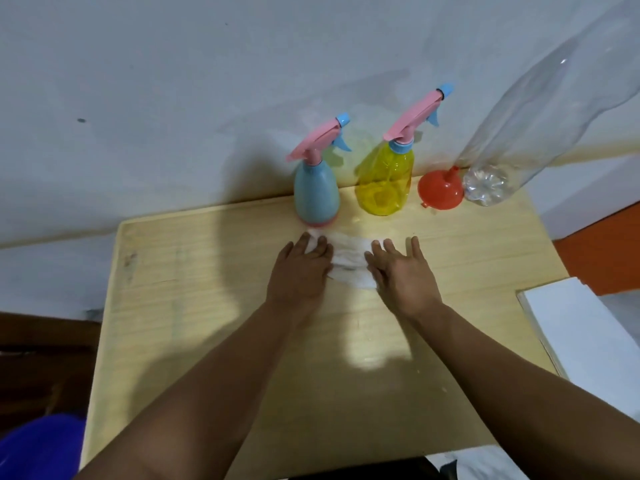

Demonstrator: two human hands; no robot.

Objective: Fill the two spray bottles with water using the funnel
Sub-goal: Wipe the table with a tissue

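- Blue spray bottle [316, 194] and yellow spray bottle [385, 181] stand upright at the far edge of the wooden table [180, 292], against the wall; blue on the left. Pink trigger heads are on both, so likely either not yet opened or already closed up.
- Orange funnel [440, 190] sits mouth-down just right of the yellow bottle, touching or nearly touching a large clear plastic bottle [512, 143] at far right. That bottle looks almost empty; it is probably the water source.
- White cloth or tissue [348, 263] lies flat on the table just near of the spray bottles, probably to catch or wipe spills.
- Left hand [303, 268] palm-down, fingers straight, pressing the cloth's left end.
- Right hand [403, 271] palm-down, fingers spread, on its right end. Neither pinches anything.
- Both forearms reach forward, roughly parallel.
- White board or box [585, 327] at the table's right edge.
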